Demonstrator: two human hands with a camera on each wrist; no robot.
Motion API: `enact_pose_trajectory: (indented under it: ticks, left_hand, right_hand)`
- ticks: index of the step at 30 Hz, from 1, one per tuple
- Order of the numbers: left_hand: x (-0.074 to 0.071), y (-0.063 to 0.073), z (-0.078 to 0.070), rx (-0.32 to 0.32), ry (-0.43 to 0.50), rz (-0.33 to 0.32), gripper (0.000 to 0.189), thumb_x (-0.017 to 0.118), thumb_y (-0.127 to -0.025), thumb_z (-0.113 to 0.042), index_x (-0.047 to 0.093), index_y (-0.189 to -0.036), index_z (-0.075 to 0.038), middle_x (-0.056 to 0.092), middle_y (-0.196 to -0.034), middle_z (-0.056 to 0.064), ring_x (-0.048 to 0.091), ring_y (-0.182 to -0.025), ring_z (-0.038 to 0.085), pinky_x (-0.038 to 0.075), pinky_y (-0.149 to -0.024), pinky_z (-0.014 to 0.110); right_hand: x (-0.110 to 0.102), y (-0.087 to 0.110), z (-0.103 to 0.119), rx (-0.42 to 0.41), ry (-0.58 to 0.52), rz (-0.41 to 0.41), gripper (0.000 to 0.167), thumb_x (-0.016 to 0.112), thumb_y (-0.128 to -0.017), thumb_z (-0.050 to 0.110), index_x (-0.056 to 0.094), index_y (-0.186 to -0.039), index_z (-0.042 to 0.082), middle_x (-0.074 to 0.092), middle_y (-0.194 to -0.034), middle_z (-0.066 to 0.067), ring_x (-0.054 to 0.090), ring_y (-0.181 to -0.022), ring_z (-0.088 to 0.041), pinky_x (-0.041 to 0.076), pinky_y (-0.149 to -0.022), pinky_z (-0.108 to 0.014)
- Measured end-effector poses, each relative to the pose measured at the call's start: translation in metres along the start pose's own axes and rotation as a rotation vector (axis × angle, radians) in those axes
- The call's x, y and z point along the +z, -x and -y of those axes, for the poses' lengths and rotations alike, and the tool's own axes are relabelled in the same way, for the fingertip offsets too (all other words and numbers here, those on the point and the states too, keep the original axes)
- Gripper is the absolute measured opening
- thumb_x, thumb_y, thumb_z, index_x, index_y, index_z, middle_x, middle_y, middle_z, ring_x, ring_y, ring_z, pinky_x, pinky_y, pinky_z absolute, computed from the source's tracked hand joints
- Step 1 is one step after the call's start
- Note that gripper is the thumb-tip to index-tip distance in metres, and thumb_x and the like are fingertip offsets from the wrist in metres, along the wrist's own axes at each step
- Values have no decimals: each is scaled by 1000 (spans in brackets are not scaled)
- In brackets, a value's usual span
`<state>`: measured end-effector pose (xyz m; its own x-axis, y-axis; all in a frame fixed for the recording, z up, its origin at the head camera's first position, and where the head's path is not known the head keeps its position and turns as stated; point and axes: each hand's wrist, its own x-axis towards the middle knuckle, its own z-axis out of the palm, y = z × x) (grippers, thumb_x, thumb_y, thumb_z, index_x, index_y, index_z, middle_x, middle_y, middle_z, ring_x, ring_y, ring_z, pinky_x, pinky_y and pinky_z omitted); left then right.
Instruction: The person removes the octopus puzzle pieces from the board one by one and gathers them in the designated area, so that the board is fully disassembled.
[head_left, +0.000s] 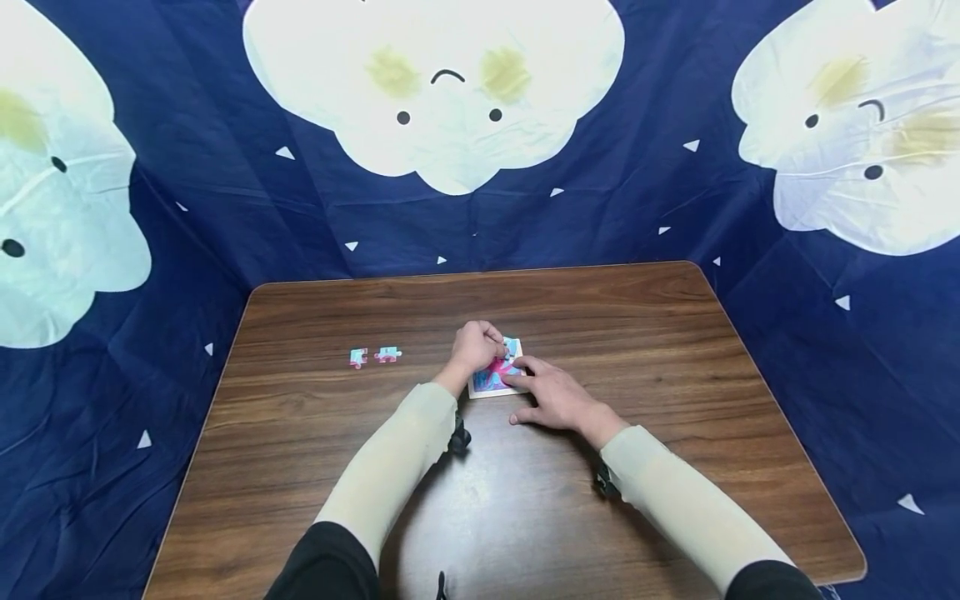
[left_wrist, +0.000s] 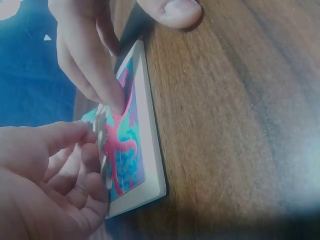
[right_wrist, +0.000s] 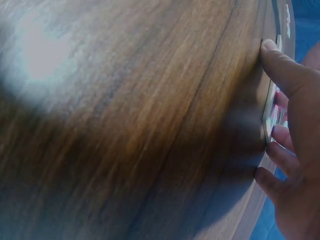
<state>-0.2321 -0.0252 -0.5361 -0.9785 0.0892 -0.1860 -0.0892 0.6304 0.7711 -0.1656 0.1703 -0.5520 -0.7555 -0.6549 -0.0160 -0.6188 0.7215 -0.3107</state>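
Your left hand (head_left: 476, 346) pinches a small teal jigsaw piece (left_wrist: 90, 116); your loosely spread right hand (head_left: 557, 397) touches the white-bordered, pink-and-blue rectangular puzzle (left_wrist: 129, 165).

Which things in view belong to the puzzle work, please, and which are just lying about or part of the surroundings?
In the job:
left hand, pinching a puzzle piece
right hand, touching the puzzle board
two loose puzzle pieces

Surroundings:
wooden table
cloud-print backdrop
dark item at the bottom edge, unclear

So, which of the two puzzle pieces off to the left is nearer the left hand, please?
The right piece, lying between the left hand and the other piece.
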Motion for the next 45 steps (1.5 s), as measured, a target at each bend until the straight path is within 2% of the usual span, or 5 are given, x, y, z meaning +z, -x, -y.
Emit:
enact_pose_trajectory:
  ticks: [6, 14, 21, 35, 45]
  left_hand:
    - [-1, -2, 1, 7, 52, 44, 29, 79, -84, -13, 76, -113, -12, 79, -95, 5, 74, -92, 17, 54, -92, 36]
    - [-12, 1, 4, 28, 187, 85, 28, 77, -86, -10, 74, -113, -7, 78, -91, 9, 73, -79, 20, 55, -68, 28]
    - [-36, 6, 15, 19, 361, 90, 22, 73, -93, -7, 72, -113, 0, 76, -91, 18, 75, -82, 37, 61, -76, 48]
    - [-95, 13, 53, 4, 396, 82, 22, 68, -96, -4, 71, -113, 9, 75, -87, 17, 72, -74, 22, 62, -70, 36]
    - [-119, 11, 71, -16, 212, 53, 22, 71, -91, -4, 72, -111, 4, 76, -88, 18, 71, -71, 20, 59, -63, 37]
  right_hand:
    - [1, -1, -1, 8, -23, 17, 74, 79, -83, 56, 58, -147, 23, 46, -152, -12, 50, -137, -33, 43, -112, -49]
    - [1, -1, 0, 7, -33, 18, 73, 80, -84, 54, 58, -147, 23, 46, -152, -11, 50, -136, -31, 43, -111, -48]
    - [1, -2, -1, 28, -41, 33, 75, 79, -84, 55, 57, -148, 25, 45, -151, -8, 49, -136, -30, 42, -112, -48]
    - [-4, 3, -3, 56, -25, 18, 74, 80, -84, 56, 57, -148, 26, 46, -153, -9, 50, -137, -31, 44, -111, -46]
    - [-4, 4, -3, 64, -41, 27, 74, 79, -84, 55, 57, -148, 25, 45, -153, -9, 49, -137, -31, 43, -111, -48]
